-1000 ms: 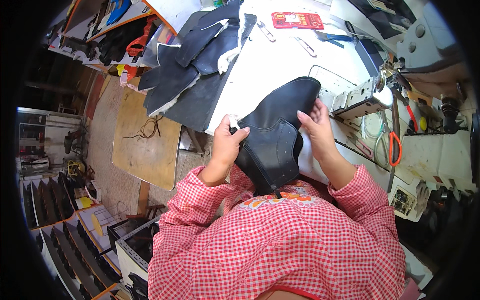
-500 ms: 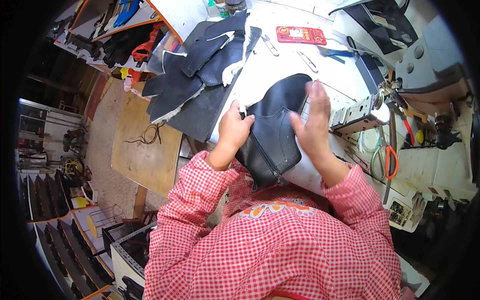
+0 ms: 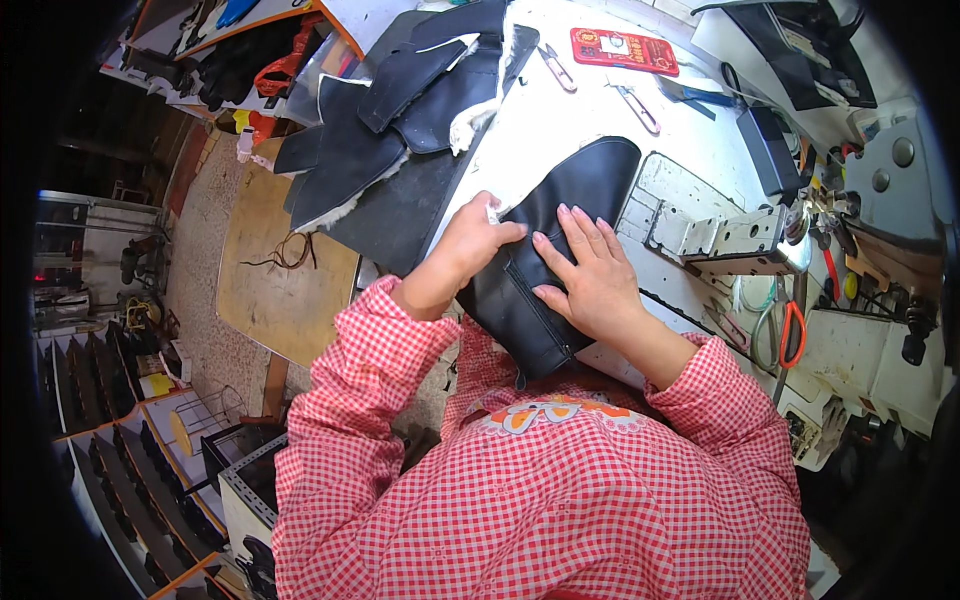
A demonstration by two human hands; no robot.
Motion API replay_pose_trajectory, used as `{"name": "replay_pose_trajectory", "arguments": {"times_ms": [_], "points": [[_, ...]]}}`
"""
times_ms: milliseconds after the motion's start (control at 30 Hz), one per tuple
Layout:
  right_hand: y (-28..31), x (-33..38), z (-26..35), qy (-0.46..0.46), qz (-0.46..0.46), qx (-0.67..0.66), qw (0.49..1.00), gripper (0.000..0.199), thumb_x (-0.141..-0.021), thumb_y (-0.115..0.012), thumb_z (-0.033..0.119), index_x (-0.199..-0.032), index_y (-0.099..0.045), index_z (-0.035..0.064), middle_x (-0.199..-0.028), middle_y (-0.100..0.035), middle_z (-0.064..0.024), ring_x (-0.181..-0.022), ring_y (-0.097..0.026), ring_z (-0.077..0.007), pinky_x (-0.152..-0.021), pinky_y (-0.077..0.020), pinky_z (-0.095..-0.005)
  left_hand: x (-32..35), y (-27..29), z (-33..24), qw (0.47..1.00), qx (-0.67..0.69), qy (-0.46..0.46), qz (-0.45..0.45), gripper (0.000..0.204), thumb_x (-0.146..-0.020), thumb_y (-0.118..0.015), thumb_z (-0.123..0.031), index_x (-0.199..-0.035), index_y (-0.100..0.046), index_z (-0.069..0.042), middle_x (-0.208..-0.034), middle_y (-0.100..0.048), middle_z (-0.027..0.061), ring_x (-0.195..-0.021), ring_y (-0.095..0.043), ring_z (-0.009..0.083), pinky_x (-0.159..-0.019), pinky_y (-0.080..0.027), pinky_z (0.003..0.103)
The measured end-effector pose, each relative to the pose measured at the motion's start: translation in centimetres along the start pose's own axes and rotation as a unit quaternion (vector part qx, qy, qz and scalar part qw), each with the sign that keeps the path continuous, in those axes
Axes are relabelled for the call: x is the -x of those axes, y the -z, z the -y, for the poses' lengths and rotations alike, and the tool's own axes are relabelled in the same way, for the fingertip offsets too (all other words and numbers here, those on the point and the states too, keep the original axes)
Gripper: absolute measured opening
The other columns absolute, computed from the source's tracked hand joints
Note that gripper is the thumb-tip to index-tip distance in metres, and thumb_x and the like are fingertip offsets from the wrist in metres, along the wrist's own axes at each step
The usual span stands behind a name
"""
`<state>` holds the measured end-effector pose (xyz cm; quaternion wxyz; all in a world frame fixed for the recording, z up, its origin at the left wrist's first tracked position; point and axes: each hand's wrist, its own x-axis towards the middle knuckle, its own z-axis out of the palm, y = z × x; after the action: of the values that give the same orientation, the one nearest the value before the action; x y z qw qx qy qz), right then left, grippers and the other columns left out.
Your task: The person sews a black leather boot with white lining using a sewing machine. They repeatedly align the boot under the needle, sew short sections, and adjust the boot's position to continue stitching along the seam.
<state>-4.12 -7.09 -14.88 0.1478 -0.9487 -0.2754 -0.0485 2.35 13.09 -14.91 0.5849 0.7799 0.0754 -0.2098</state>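
A black leather boot upper with a zip along its lower left side lies on the white table in front of me. My left hand pinches its left edge, thumb on top and the other fingers mostly hidden underneath. A bit of white shows at those fingertips. My right hand rests flat on the leather right of the zip, fingers spread. The lower end of the upper reaches my checked smock.
Black fleece-backed leather pieces are piled on a dark board at far left. Beyond the upper lie thread snips, more snips and a red flat case. A sewing machine and orange-handled scissors stand at right.
My right hand has come down from above the right edge onto the leather. The left hand keeps its hold on the left edge. The view has shifted slightly.
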Motion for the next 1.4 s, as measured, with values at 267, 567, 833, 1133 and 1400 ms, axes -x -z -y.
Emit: {"name": "replay_pose_trajectory", "arguments": {"times_ms": [267, 567, 833, 1133, 1400], "points": [[0.4, -1.0, 0.1, -0.019, 0.013, 0.000, 1.000, 0.077, -0.081, -0.062, 0.052, -0.133, -0.049, -0.0034, -0.144, -0.042, -0.0179, -0.136, -0.036, -0.0287, -0.112, -0.0262, -0.0405, 0.4, -0.4, 1.6, 0.986, 0.160, -0.046, -0.028, 0.019, -0.079, -0.068, -0.007, -0.092, -0.060, 0.002, -0.080, -0.066, 0.0089, -0.073, -0.060, 0.0143, -0.068, -0.047, 0.029], [0.4, -1.3, 0.0, -0.032, 0.013, -0.007, 0.999, 0.072, -0.079, -0.064, 0.054, -0.134, -0.052, 0.0080, -0.144, -0.041, -0.0178, -0.133, -0.038, -0.0294, -0.110, -0.0281, -0.0411, 1.0, -0.8, 2.9, 0.976, -0.091, -0.108, -0.168, 0.021, -0.083, -0.064, -0.015, -0.101, -0.057, -0.006, -0.077, -0.065, 0.0190, -0.072, -0.064, 0.0316, -0.069, -0.048, 0.037], [0.4, -1.3, 0.1, -0.007, -0.001, -0.002, 1.000, 0.059, -0.078, -0.067, 0.050, -0.131, -0.056, 0.0268, -0.142, -0.043, -0.0191, -0.131, -0.039, -0.0308, -0.107, -0.0307, -0.0411, 1.2, -0.4, 2.4, 0.975, -0.070, -0.155, -0.141, 0.025, -0.083, -0.066, -0.015, -0.105, -0.054, -0.007, -0.084, -0.065, 0.0194, -0.079, -0.065, 0.0304, -0.072, -0.049, 0.037], [0.6, -1.4, 0.3, -0.011, 0.000, -0.012, 1.000, 0.061, -0.076, -0.070, 0.047, -0.131, -0.057, 0.0257, -0.143, -0.041, -0.0180, -0.130, -0.039, -0.0314, -0.105, -0.0307, -0.0423, 1.5, 1.1, 0.6, 0.995, 0.055, -0.087, 0.017, 0.051, -0.073, -0.073, 0.002, -0.117, -0.051, -0.005, -0.105, -0.061, 0.0091, -0.090, -0.059, 0.0155, -0.079, -0.050, 0.026], [0.3, -1.3, 0.2, -0.009, -0.010, -0.009, 1.000, 0.059, -0.076, -0.069, 0.048, -0.130, -0.057, 0.0266, -0.142, -0.042, -0.0184, -0.131, -0.039, -0.0304, -0.106, -0.0300, -0.0411, 0.0, 2.2, -1.1, 0.989, 0.093, 0.047, 0.102, 0.043, -0.073, -0.072, 0.002, -0.112, -0.054, 0.002, -0.098, -0.063, 0.0103, -0.087, -0.061, 0.0175, -0.076, -0.051, 0.028]]}}
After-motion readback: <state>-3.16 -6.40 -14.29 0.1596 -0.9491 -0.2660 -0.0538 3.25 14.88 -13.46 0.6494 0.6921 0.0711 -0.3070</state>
